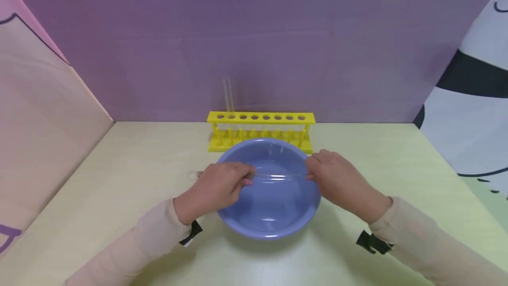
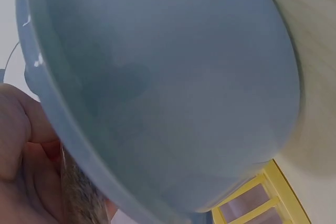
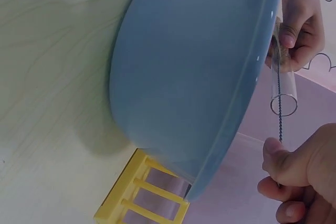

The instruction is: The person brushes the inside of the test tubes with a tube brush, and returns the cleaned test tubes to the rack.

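Over the blue basin, my left hand grips a clear glass test tube, held roughly level. The tube's open mouth faces my right hand. Inside the tube is a test tube brush, whose brown bristles show beside the left fingers in the left wrist view. Its twisted wire handle comes out of the mouth, and my right thumb and fingers pinch it. The tube's rounded end sticks out left of my left hand in the head view.
Behind the basin stands a yellow test tube rack with a row of holes and pegs. Another glass tube stands upright near its left end. A purple panel closes off the back of the pale wood table.
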Available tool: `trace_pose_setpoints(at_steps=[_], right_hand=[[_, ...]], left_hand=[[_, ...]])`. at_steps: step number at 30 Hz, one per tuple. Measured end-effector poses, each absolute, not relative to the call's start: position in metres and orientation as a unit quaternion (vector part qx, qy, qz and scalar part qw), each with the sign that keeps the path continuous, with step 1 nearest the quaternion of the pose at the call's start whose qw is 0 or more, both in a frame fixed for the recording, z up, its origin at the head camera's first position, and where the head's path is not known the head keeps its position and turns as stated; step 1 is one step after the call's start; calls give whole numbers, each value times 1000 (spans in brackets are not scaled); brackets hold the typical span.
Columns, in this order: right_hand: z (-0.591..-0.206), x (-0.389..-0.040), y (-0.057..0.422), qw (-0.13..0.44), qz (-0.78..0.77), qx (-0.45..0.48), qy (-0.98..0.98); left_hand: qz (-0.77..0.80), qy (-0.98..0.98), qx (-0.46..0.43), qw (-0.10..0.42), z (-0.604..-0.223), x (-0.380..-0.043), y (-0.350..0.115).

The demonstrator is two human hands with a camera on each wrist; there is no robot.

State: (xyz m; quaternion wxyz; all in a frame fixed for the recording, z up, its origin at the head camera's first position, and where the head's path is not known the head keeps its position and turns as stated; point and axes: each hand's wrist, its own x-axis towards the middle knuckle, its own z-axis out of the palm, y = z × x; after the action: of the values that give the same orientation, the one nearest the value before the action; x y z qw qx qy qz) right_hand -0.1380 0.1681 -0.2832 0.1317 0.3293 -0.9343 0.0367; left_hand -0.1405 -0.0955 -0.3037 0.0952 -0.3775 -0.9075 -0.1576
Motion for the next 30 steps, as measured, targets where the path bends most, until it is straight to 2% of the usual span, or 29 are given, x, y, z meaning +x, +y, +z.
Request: trace_pose_setpoints(at_steps=[16,30], right_hand=[[-292,-134,179,218,32,358,-907],[-301,-138,189,296,41,383,-874]], left_hand=[[-214,-912,-351,5,-293,-145,-98],[-217,-911,-350,-5,-294,-146,-101]])
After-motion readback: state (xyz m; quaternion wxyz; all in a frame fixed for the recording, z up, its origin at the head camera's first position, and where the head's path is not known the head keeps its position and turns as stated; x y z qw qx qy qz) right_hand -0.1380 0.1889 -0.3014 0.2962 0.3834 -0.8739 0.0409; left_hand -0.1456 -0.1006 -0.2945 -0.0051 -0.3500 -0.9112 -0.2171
